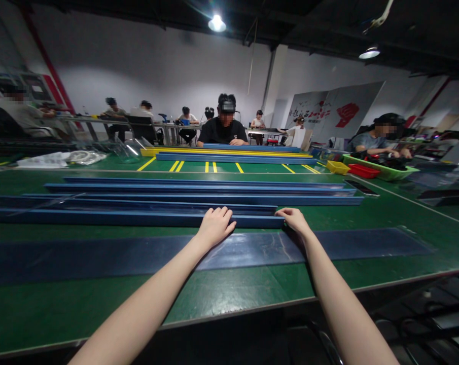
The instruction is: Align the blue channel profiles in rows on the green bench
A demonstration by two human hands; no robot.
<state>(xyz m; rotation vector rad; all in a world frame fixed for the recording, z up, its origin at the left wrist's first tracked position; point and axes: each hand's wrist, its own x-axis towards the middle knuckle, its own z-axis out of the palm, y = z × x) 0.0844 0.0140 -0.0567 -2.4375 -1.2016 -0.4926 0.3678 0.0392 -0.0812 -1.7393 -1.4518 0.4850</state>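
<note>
Channel (pixel 130 219), mid-frame: left hand (pixel 215 226) curled round its wall, right hand (pixel 294 221) pinching its end; uneven pressure could skew it.

A workshop, shown by people (pixel 222 133) working at long tables (pixel 229 294) under hanging lamps (pixel 217 23)

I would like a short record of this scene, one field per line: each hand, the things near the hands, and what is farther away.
Left hand: over the nearest blue channel
Right hand: at that channel's right end; grip unclear
Nearer the person: glossy dark strip, flat on the green table
Behind: more blue channels
Farther right: yellow tray, red tray
</note>
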